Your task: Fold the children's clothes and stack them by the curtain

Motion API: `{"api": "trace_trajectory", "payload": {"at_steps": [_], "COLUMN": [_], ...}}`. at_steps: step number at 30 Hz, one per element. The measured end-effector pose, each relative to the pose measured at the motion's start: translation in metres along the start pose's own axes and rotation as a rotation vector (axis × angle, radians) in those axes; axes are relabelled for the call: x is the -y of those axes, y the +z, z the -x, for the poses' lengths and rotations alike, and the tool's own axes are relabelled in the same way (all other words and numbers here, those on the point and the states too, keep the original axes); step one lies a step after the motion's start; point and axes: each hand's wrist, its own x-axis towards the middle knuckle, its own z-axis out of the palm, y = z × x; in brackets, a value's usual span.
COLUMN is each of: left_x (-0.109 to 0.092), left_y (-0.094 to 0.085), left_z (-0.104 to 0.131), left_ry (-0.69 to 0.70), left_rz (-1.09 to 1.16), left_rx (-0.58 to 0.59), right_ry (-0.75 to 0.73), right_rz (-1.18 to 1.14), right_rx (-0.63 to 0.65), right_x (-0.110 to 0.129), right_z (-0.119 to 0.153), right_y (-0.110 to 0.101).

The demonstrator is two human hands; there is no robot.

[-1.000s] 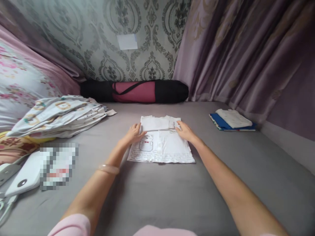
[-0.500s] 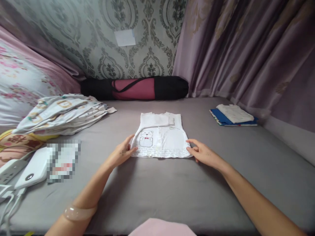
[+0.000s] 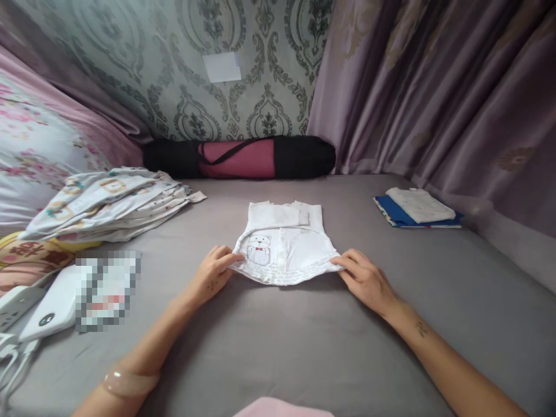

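Shirt [image 3: 284, 246] flat on bed [image 3: 278, 347], sleeves already folded in; left hand [image 3: 212, 275] and right hand [image 3: 365, 278] each pinch a hem corner, lifting it. Bottom fold not yet made

A grey bed sheet [image 3: 278, 347] spreads under soft, even light. Behind it stands a grey-green damask-patterned wallpapered wall [image 3: 243, 69], with heavy mauve draped curtains [image 3: 434, 92] hanging along the right side.

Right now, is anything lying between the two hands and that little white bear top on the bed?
Nothing visible. The left hand and right hand each already pinch a lower corner of the white top, whose hem is lifted slightly off the grey sheet.
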Motion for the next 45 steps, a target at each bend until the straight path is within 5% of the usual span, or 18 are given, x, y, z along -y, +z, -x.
{"api": "trace_trajectory", "payload": {"at_steps": [6, 13, 23, 30, 34, 45], "left_x": [0.007, 0.01, 0.035, 0.073, 0.086, 0.081], "left_y": [-0.005, -0.003, 0.01, 0.048, 0.064, 0.069], "left_z": [-0.024, -0.064, -0.13, -0.171, -0.175, -0.172], "left_ry": [0.035, -0.014, -0.136, -0.504, -0.664, -0.608], "left_rz": [-0.025, -0.025, 0.005, 0.278, 0.42, 0.296], "left_rx": [-0.27, -0.32, -0.342, -0.222, -0.281, -0.338], "right_ry": [-0.027, 0.022, 0.232, 0.527, 0.617, 0.616], "right_rz": [-0.052, -0.13, -0.139, -0.054, -0.05, -0.02], "right_rx": [-0.31, -0.382, -0.358, -0.119, -0.089, -0.133], "right_x": [-0.002, -0.013, -0.049, -0.093, -0.107, -0.108], "right_z": [-0.033, -0.073, -0.135, -0.171, -0.176, -0.175], "right_y": [0.0, 0.003, 0.023, 0.061, 0.078, 0.079]}}
